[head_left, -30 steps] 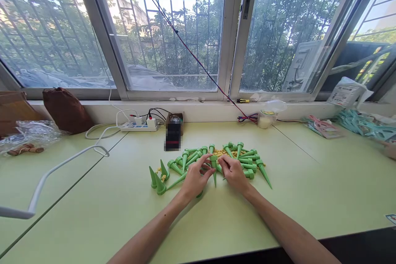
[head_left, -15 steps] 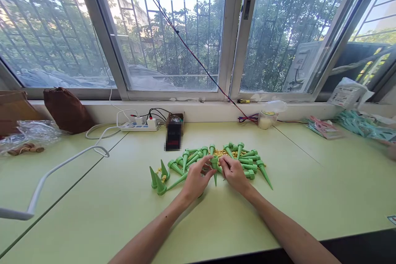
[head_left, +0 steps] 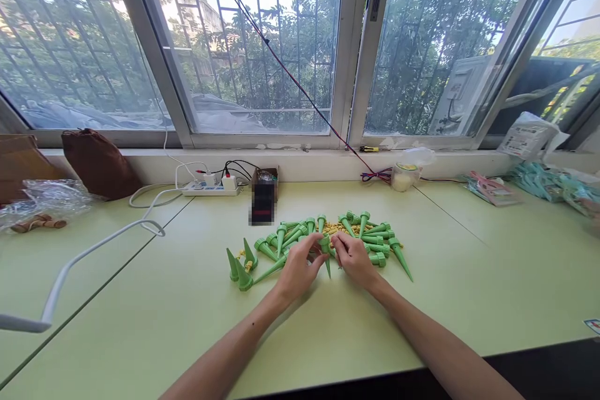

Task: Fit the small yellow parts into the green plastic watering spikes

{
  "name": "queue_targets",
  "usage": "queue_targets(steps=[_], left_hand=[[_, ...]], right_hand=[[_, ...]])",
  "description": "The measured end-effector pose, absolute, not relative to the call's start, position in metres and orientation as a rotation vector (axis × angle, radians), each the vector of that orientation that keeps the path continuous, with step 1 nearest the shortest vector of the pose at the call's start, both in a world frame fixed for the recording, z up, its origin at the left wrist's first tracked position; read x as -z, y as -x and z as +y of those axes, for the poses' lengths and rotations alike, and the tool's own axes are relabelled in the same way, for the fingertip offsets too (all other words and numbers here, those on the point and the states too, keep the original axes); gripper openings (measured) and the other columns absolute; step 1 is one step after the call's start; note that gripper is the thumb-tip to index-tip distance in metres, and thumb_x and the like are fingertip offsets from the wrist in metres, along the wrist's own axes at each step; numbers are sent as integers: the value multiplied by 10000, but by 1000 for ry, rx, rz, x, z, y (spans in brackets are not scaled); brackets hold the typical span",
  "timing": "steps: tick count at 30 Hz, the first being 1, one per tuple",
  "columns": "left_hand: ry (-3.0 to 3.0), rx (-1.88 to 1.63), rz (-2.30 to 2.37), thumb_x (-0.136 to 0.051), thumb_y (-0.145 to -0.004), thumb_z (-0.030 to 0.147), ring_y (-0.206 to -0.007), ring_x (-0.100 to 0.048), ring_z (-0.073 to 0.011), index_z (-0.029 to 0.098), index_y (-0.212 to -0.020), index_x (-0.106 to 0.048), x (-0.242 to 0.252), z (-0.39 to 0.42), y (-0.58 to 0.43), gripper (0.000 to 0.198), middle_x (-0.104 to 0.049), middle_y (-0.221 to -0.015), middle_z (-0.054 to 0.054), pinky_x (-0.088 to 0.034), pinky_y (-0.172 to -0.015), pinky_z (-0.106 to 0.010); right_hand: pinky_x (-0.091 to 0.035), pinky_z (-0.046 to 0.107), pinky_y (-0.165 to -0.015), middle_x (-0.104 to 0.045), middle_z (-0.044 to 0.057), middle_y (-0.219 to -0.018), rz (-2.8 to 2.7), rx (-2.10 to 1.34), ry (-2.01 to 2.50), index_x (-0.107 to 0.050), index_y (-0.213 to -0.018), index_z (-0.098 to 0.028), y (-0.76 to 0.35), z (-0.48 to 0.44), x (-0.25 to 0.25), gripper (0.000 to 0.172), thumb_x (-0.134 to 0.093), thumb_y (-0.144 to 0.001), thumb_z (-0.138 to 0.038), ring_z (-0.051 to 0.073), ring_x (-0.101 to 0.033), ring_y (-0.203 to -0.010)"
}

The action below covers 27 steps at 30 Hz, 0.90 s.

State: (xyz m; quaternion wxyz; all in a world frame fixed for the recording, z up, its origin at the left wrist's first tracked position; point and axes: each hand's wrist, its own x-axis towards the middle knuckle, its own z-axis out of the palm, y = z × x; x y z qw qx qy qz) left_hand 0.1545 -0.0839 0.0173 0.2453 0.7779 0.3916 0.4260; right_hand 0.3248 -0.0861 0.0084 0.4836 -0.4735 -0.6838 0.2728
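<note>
Just below the frame's centre, the left hand (head_left: 300, 265) grasps a green plastic spike (head_left: 325, 243), tip down; whether the curled right hand (head_left: 355, 262) grips anything is unclear. The spike seems light, stiff, smooth, best held beneath its wide cap.

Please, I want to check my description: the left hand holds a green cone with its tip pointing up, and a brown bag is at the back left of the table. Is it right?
Not quite: in the head view, the left hand holds the green cone with its tip pointing down. The brown bag is at the back left of the table.
</note>
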Motion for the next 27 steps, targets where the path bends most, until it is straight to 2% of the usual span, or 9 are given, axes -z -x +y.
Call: queue_targets(steps=[19, 27], left_hand=[[-2188, -1140, 1042, -594, -862, 206, -746, -647, -162, 226, -1165, -546, -21, -87, -158, 307, -653, -820, 0, -517, -656, -253], [-2151, -1146, 1029, -586, -879, 215, -733, -638, -146, 236, -1188, -472, -19, -86, -158, 329, -624, -813, 16, -510, -633, -230]], right_hand=[[-358, 292, -538, -468, -33, -520, -1636, -692, 1130, -497, -718, -232, -326, -91, -16, 353, -439, -990, -449, 155, -436, -480], [-356, 286, -523, -462, -34, -520, -1616, -719, 1109, -444, -685, -241, -326, -92, -16, 376, -448, -992, -458, 149, -433, -476]])
